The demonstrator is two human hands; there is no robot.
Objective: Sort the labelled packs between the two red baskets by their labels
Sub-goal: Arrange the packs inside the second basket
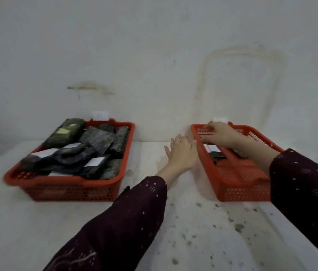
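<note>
Probably placing: spread left hand [181, 153] beside the right basket [232, 194]; right hand [220, 133] curls above it, hold unclear. Lay each pack [217, 155] label-up.

On the stained desk [17, 222] the left basket [64, 180] is full of dark packs [95, 139] with white labels. The right basket [240, 190] holds only a few. The left hand [181, 151], fingers straight, is at this basket's left rim, and the right hand [218, 133] hangs over its far end with bent fingers.
</note>
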